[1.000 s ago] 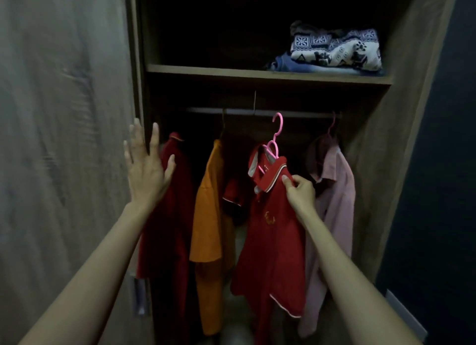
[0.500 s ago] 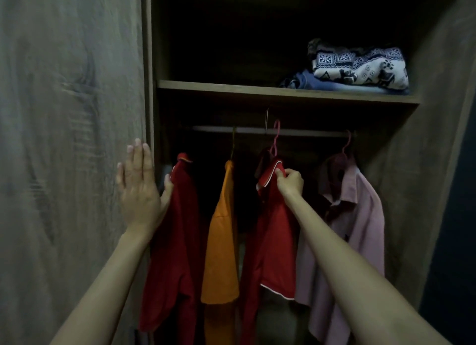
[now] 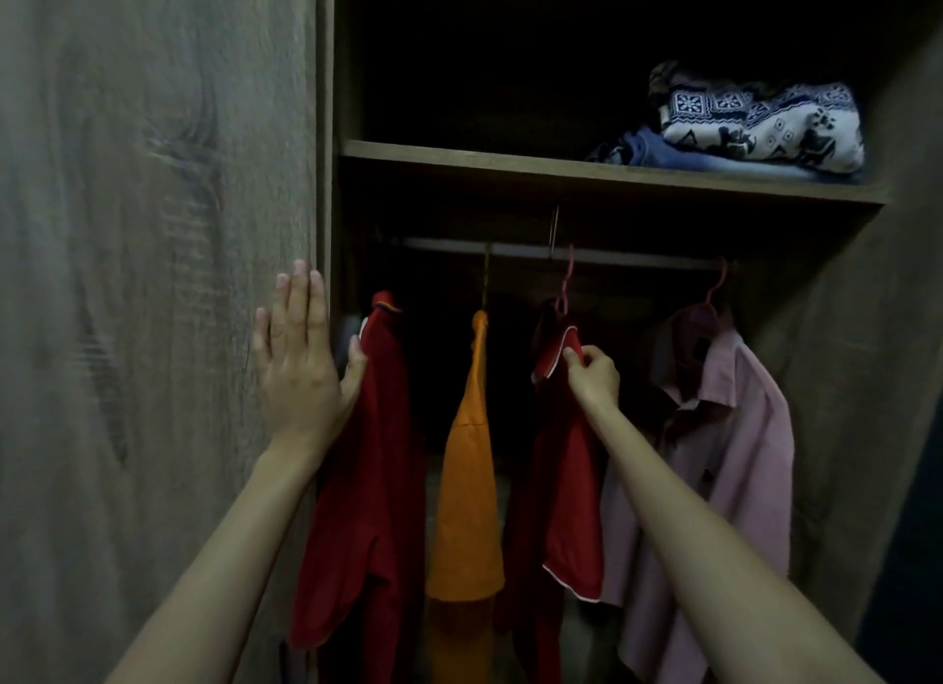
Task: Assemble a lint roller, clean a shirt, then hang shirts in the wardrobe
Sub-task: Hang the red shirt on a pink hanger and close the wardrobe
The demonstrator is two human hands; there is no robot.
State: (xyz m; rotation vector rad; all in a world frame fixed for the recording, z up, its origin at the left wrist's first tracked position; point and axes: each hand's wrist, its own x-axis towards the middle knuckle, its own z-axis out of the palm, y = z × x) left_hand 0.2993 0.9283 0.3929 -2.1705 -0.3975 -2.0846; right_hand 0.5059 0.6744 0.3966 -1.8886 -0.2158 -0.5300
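Observation:
Inside the open wardrobe, a red polo shirt (image 3: 566, 479) with white trim hangs on a pink hanger (image 3: 565, 285) whose hook sits on the metal rail (image 3: 627, 259). My right hand (image 3: 594, 377) pinches its collar. To its left hang an orange shirt (image 3: 467, 479) and a dark red shirt (image 3: 372, 469); to its right hangs a pink shirt (image 3: 735, 428). My left hand (image 3: 301, 362) lies flat with straight fingers against the edge of the wooden door (image 3: 153, 275).
A shelf (image 3: 510, 160) runs above the rail and carries folded patterned and blue clothes (image 3: 755, 122) at its right. The wardrobe's right wall (image 3: 867, 326) stands close beside the pink shirt.
My right hand lifted the red polo up and into the wardrobe, and its pink hook now sits on the rail. My left hand moved onto the door edge.

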